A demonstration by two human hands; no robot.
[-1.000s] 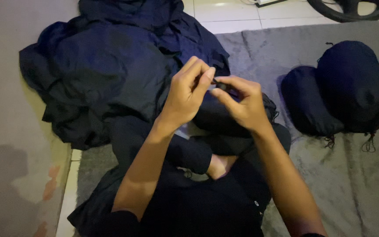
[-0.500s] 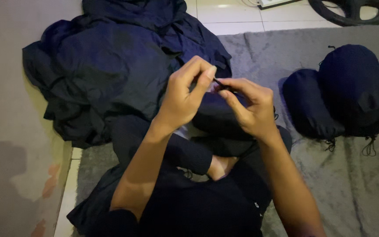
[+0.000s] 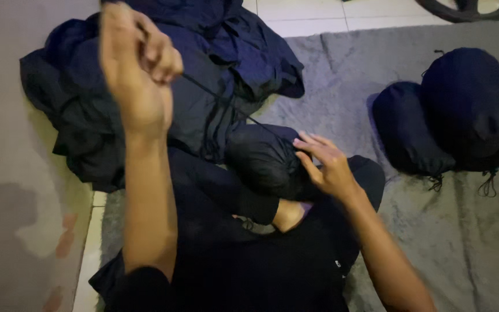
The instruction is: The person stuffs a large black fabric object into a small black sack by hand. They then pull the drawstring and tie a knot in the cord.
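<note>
Cord [image 3: 226, 99]: thin, dark, taut; runs diagonally from the raised left hand down-right to the pouch.
Pouch [image 3: 267, 159]: small, dark, stuffed; on the lap, under the right hand.
Left hand [image 3: 137, 69]: lifted high, fist clenched on the cord's end.
Right hand [image 3: 324, 164]: nearer the pouch, fingers spread, pressing its mouth; grips nothing.
Pile [image 3: 145, 86]: dark cloth beyond the pouch.
Bags [image 3: 451, 110]: two filled ones, well apart, on the grey rug [image 3: 347, 75].

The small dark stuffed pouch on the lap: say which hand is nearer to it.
Right. The right hand rests against the small dark stuffed pouch; the left hand is raised up and away, pulling a thin dark cord.
</note>
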